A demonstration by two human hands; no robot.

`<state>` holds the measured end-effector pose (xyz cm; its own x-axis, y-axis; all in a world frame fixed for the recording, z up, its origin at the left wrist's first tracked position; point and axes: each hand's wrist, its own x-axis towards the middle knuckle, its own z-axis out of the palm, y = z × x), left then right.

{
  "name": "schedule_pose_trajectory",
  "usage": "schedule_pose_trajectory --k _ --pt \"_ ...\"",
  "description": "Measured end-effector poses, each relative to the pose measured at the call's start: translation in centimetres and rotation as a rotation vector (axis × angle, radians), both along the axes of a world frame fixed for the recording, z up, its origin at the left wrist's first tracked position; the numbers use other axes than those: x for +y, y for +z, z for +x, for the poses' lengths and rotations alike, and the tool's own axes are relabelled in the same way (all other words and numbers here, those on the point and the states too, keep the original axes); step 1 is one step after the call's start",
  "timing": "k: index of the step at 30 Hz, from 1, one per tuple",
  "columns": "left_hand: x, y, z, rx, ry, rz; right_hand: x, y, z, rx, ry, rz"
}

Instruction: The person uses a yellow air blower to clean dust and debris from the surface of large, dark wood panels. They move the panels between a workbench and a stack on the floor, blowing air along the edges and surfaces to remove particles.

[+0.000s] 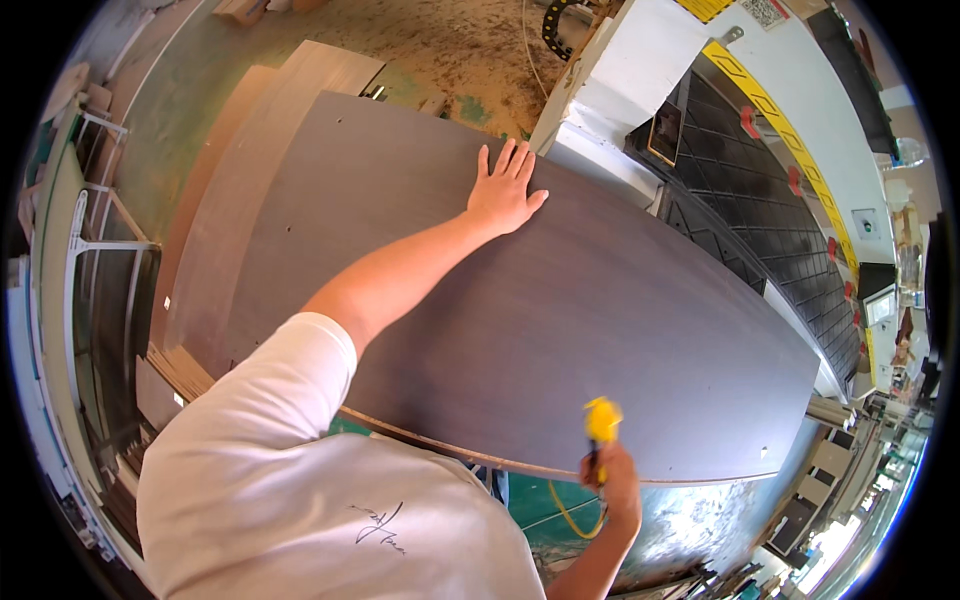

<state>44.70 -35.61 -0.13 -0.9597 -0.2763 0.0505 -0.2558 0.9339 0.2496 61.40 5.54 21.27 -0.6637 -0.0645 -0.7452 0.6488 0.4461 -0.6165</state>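
A large dark grey-brown panel (430, 290) lies flat in front of me. My left hand (505, 190) rests on it near its far edge, palm down, fingers spread. At the near edge my right hand (615, 485) is closed round a yellow air gun (602, 418) with a dark grip. The gun's head is blurred, and its exact shape is hard to make out. A thin yellow hose (572, 520) curves below that hand. Several small holes or marks dot the panel.
Lighter wood boards (235, 170) lie under and beside the panel on the left. Beyond the far edge stands a white machine (635, 70) with a black slatted bed (750, 190). A metal rack (85, 240) is at far left. Dust covers the floor (440, 50).
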Motion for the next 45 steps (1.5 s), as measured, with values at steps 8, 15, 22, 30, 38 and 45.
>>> schedule_pose_trajectory --k 8,15,22,30,38,45 --pt "5.0 -0.3 -3.8 0.069 -0.333 0.028 -3.5 -3.3 -4.3 0.147 -0.214 -0.201" --pt "5.5 -0.7 -5.3 0.116 -0.477 0.011 -9.7 -4.3 -11.9 0.156 0.043 -0.182" --pt "9.1 0.5 -7.1 0.047 -0.205 0.055 3.0 -5.5 -17.5 0.283 -0.528 0.110" --pt "8.9 0.6 -7.8 -0.047 -0.153 -0.014 6.3 1.6 -3.0 -0.171 0.121 -0.049" --pt "10.8 0.3 -4.8 -0.019 -0.281 -0.103 18.1 2.0 5.7 0.227 -0.507 0.297" --pt "20.6 1.5 5.8 0.050 -0.483 -0.135 19.0 7.9 13.9 -0.141 0.152 0.086"
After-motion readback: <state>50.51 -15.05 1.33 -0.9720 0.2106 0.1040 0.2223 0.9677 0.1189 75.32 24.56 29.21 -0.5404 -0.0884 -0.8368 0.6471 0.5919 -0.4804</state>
